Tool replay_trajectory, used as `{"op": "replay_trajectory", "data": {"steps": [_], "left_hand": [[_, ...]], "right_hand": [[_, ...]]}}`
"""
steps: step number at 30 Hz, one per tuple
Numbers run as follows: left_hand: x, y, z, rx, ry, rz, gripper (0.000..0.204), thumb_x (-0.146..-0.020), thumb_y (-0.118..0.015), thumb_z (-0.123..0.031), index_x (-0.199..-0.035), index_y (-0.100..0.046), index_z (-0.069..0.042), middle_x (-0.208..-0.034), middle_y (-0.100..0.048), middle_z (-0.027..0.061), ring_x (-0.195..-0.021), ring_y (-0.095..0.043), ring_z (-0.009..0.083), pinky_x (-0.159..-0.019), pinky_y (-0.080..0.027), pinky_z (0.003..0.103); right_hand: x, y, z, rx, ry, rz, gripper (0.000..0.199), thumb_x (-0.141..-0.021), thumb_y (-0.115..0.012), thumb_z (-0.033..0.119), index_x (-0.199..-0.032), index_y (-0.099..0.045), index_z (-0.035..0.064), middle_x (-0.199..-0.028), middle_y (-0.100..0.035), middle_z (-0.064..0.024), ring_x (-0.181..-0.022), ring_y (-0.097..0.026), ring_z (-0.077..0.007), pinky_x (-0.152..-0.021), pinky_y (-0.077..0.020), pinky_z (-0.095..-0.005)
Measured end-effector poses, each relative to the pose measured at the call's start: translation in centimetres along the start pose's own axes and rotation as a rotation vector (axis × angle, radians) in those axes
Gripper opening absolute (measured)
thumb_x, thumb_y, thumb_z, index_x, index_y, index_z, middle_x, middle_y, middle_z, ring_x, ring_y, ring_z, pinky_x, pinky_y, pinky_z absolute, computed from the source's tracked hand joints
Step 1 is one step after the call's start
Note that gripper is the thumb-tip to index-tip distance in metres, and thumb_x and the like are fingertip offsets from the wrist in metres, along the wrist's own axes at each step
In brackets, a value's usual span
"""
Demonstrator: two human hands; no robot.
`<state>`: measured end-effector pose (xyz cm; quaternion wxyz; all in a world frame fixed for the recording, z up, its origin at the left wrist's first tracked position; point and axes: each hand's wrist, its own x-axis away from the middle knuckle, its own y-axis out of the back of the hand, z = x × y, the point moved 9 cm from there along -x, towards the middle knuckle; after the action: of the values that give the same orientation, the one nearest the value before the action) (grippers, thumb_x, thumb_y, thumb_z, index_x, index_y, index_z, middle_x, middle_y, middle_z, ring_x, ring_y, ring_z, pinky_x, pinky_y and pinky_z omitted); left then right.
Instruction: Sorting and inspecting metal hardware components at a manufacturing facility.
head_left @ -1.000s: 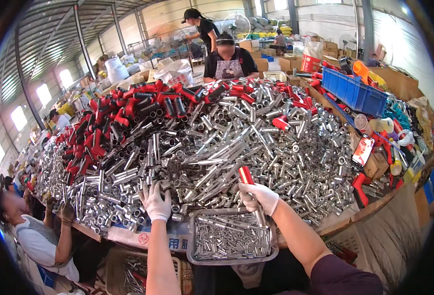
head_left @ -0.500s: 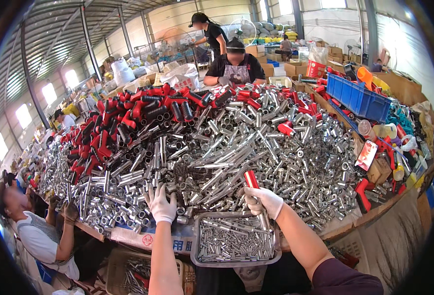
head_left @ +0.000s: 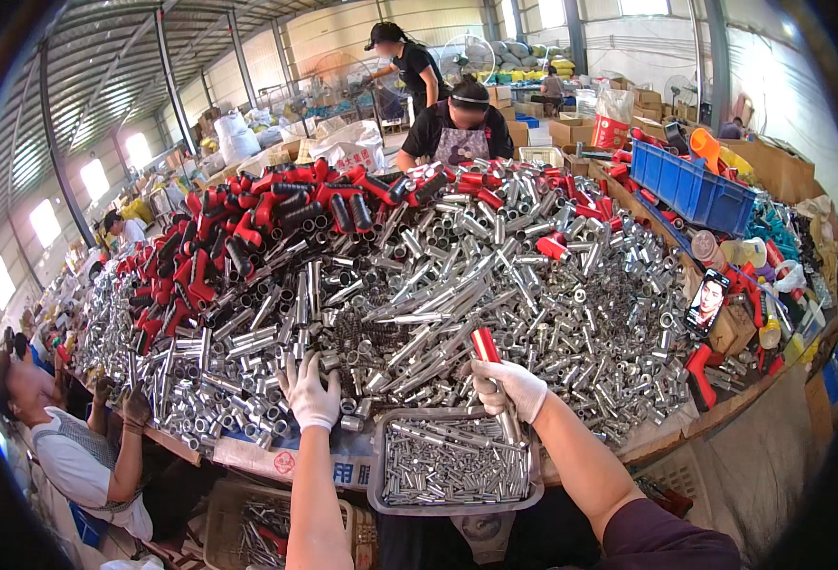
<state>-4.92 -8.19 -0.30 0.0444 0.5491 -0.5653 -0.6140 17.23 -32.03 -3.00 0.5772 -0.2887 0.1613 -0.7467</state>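
In a white glove, my left hand (head_left: 310, 391) rests with fingers spread on the front of a big heap of metal parts (head_left: 476, 285). Short silver sleeves (head_left: 257, 418) and dark coil springs (head_left: 360, 332) lie around it. My right hand (head_left: 512, 388), also gloved, is closed around a red-and-silver metal tube (head_left: 484, 346). Its red end sticks up past the fingers, and its silver shaft slants down over the rim of a grey plastic tray. That tray (head_left: 378, 475), at the heap's front edge, holds many small silver pins and rods.
Red-and-black tool handles (head_left: 200, 256) are piled at the back left. To the right are a blue crate (head_left: 689, 185), a phone (head_left: 707, 304) and a red handle (head_left: 700, 377). One co-worker (head_left: 457, 133) sits across the heap; another (head_left: 82, 456) works at the left edge.
My hands and the tube stay in place. Across the heap, the co-worker's head has tipped down and a gloved hand has dropped from sight. The phone's picture has changed.
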Motion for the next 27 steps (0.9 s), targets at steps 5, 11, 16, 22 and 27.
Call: {"op": "replay_trajectory", "data": {"steps": [5, 11, 16, 22, 27], "left_hand": [[-0.04, 0.16, -0.05, 0.006, -0.014, -0.017, 0.046, -0.084, -0.066, -0.029, -0.125, -0.061, -0.008, -0.134, -0.058, 0.0063, -0.138, -0.038, 0.0337, -0.121, -0.014, 0.051], [0.01, 0.19, -0.02, 0.006, -0.01, -0.008, 0.045, -0.086, -0.066, -0.028, -0.126, -0.061, -0.009, -0.134, -0.058, 0.0063, -0.139, -0.037, 0.0338, -0.12, -0.014, 0.05], [-0.07, 0.17, 0.05, -0.008, -0.012, -0.008, 0.047, -0.084, -0.067, -0.03, -0.125, -0.061, -0.008, -0.134, -0.059, 0.0068, -0.139, -0.038, 0.0331, -0.121, -0.015, 0.051], [-0.02, 0.07, 0.15, -0.001, -0.002, -0.011, 0.047, -0.084, -0.067, -0.029, -0.125, -0.061, -0.008, -0.133, -0.059, 0.0071, -0.139, -0.038, 0.0332, -0.121, -0.015, 0.051], [0.03, 0.14, 0.09, -0.003, -0.006, -0.002, 0.047, -0.083, -0.067, -0.029, -0.125, -0.06, -0.008, -0.134, -0.059, 0.0066, -0.138, -0.038, 0.0337, -0.121, -0.015, 0.051]], "right_hand": [[0.15, -0.08, 0.1, 0.0, -0.002, -0.016, 0.026, -0.102, -0.054, 0.03, -0.108, -0.057, 0.0043, -0.059, -0.036, 0.0078, -0.044, -0.029, -0.0029, -0.042, -0.0255, -0.0218], [0.11, -0.21, 0.08, -0.004, -0.002, -0.02, 0.028, -0.102, -0.053, 0.029, -0.109, -0.057, 0.0028, -0.059, -0.034, 0.0078, -0.044, -0.029, -0.0026, -0.041, -0.025, -0.0214], [0.01, -0.16, 0.03, -0.006, 0.0, -0.001, 0.028, -0.102, -0.052, 0.029, -0.109, -0.057, 0.0024, -0.059, -0.033, 0.008, -0.044, -0.029, -0.0027, -0.042, -0.0258, -0.0213], [-0.12, 0.06, -0.07, -0.004, -0.004, -0.003, 0.027, -0.102, -0.053, 0.029, -0.109, -0.057, 0.0031, -0.059, -0.034, 0.0079, -0.044, -0.03, -0.003, -0.042, -0.0264, -0.0215], [-0.02, 0.14, -0.09, -0.013, -0.001, -0.008, 0.024, -0.101, -0.055, 0.029, -0.106, -0.057, 0.0053, -0.059, -0.037, 0.0074, -0.044, -0.032, -0.0033, -0.042, -0.0267, -0.022]]}}
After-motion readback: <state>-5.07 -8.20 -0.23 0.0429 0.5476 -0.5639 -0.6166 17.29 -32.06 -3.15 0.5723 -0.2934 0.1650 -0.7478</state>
